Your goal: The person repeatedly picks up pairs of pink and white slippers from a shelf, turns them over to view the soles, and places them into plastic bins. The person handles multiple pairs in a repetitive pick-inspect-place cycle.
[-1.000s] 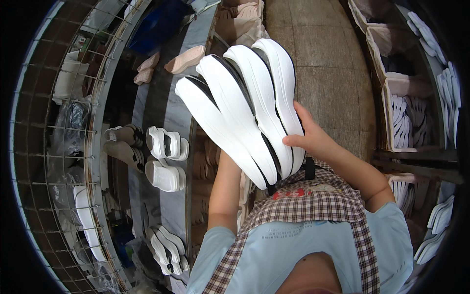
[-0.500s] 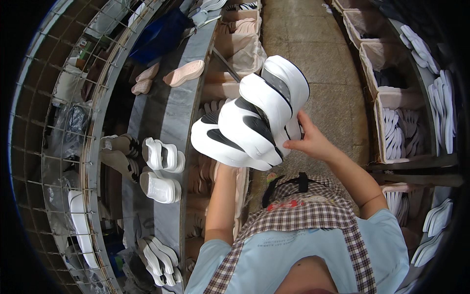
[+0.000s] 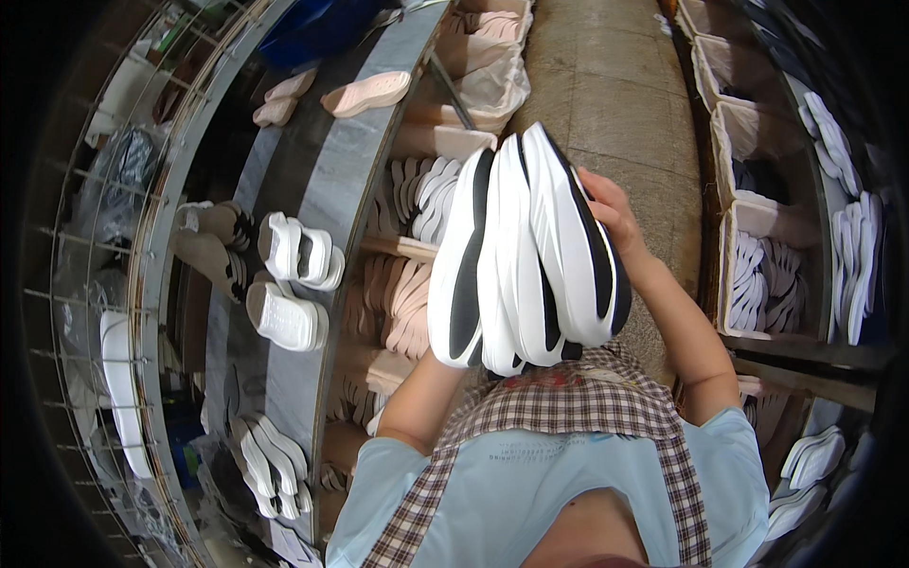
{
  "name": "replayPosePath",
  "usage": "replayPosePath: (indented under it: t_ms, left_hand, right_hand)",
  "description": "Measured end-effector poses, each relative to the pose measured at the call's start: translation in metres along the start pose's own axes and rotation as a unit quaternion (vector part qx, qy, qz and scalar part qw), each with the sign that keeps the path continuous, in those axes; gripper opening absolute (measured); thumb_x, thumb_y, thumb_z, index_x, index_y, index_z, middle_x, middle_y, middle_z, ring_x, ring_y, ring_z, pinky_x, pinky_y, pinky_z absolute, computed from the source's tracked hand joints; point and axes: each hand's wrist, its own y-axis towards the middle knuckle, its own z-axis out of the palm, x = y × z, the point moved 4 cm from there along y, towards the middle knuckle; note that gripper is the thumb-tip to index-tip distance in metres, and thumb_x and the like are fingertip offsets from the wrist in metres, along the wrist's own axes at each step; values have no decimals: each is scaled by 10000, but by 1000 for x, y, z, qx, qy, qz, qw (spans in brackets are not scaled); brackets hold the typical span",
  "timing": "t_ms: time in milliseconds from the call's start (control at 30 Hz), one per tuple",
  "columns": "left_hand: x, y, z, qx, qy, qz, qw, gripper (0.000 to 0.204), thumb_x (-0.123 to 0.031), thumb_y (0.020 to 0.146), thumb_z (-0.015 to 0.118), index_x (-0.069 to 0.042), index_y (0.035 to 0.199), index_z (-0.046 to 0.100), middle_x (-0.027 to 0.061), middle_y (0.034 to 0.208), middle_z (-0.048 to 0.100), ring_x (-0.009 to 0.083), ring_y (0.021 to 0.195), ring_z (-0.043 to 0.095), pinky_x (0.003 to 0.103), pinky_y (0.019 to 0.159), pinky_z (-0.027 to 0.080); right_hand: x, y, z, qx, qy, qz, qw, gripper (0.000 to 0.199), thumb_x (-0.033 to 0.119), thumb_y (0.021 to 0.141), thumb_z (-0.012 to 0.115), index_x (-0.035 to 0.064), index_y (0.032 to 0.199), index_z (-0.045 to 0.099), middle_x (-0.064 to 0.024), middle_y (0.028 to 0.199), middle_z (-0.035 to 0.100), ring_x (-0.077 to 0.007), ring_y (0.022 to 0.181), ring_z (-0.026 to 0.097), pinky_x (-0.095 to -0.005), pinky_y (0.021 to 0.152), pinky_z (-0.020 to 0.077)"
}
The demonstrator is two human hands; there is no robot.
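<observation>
The person held a stack of white-and-black shoe soles (image 3: 525, 260) upright in front of the chest, about the centre of the view, above the checked apron (image 3: 568, 417). The right hand (image 3: 611, 213), at two o'clock from the stack, was closed over its far edge, fingers wrapped round the outermost sole. The left hand was hidden behind the stack; only its forearm rose from seven o'clock to meet the lower ends, so its hold could not be told. Judging by how things lay, the bundle was gathered and lifted clear but not yet set down anywhere: it touched neither the grey conveyor table (image 3: 322, 208) at nine o'clock nor the cardboard boxes (image 3: 772, 275) at three o'clock. On the table lay two white strapped sandals (image 3: 294, 284), with pale pink soles (image 3: 365, 93) farther along at eleven o'clock. More white soles (image 3: 270, 464) lay at seven o'clock. How many soles made up the stack was hard to count, since they overlapped, and the box contents at the right rim were bent and dim.
</observation>
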Motion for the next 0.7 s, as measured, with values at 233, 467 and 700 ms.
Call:
replayPosePath:
  t_ms: [233,467,700]
  left_hand:
    - [-26,14,-5,7,-64,-177,982,419,-187,927,435,22,1290,440,190,1221,546,275,1065,582,390,908,492]
    - [-26,22,-20,15,-75,-164,984,407,-146,897,425,87,1226,480,223,1141,588,300,977,626,394,853,525]
    - [-30,20,-29,98,-51,-156,982,418,-139,879,445,94,1224,477,216,1141,589,294,977,625,377,829,528]
  right_hand:
    - [9,-14,4,47,433,440,785,329,212,896,468,44,1161,567,-139,1369,418,-249,1260,411,-358,1004,374]
    - [19,-42,24,5,452,541,710,503,316,758,656,67,1134,433,-95,1079,506,-180,1011,501,-336,895,411]
    - [11,-56,31,37,451,499,739,537,278,720,681,47,1142,445,-106,1190,492,-185,1080,479,-347,949,368]
